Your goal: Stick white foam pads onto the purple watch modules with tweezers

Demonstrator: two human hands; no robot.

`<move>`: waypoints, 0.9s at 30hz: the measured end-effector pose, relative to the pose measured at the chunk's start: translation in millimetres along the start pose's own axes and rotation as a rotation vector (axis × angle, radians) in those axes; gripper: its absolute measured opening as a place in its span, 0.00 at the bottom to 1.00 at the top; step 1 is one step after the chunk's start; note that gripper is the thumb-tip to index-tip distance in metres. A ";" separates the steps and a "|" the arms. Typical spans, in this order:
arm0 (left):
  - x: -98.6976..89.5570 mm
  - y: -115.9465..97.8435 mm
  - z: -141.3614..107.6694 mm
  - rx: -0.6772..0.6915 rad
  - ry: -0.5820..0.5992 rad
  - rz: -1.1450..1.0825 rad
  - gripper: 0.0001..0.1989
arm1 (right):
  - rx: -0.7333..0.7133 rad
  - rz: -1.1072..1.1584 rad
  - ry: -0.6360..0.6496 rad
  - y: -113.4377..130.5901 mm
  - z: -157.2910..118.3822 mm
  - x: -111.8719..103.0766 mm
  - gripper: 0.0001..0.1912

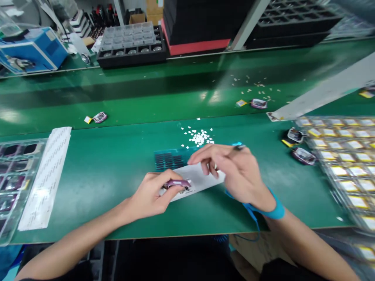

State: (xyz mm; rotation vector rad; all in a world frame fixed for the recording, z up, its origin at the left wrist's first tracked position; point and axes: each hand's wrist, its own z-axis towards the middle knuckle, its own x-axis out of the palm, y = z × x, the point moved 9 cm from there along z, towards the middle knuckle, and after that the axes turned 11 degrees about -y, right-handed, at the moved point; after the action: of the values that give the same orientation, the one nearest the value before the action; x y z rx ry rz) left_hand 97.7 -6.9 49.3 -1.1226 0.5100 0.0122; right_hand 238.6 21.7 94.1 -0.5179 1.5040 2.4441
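While a purple-rimmed part (179,182) is pinched in the left hand (154,195), its long axis is pointed roughly toward the right hand (240,175), whose grip cannot be made out.

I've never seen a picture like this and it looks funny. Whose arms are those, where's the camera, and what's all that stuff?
No robot here! These are a person's own bare hands. There is one picture, from a camera on the person's head looking down.

The left hand holds a small purple-edged part. The right hand, with a blue band at its wrist, is over a white strip; I can't tell if it holds anything.

On the green table are tiny white bits, a teal sheet with dark marks and, at the left, long white paper.
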 end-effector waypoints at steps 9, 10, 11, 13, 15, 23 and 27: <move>21.2 -3.1 -7.0 0.150 0.202 0.191 0.07 | 0.303 -0.017 0.069 -49.7 -45.0 -11.8 0.33; 21.2 -3.5 -6.7 0.152 0.206 0.192 0.07 | 0.337 0.012 0.090 -54.5 -50.1 -9.1 0.33; 20.9 -4.3 -6.5 0.159 0.205 0.192 0.06 | 0.360 0.027 0.101 -58.0 -53.6 -7.6 0.32; 20.8 -5.7 -6.5 0.169 0.198 0.187 0.06 | 0.391 0.032 0.101 -62.5 -56.7 -6.8 0.29; 21.4 -4.9 -6.8 0.153 0.186 0.167 0.05 | 0.417 0.046 0.104 -65.0 -57.6 -5.8 0.28; 27.5 1.1 -11.8 0.092 0.208 0.143 0.07 | 0.458 0.120 0.107 -69.7 -61.5 -2.4 0.26; 28.7 1.6 -12.8 0.095 0.226 0.153 0.07 | 0.390 0.092 0.138 -65.0 -58.7 -3.6 0.25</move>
State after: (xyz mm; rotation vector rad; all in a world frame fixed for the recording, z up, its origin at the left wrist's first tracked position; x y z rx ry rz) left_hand 117.8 -24.2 32.4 -0.9956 0.7894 -0.0060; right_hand 276.3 -1.6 18.5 -0.5543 2.0385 2.1298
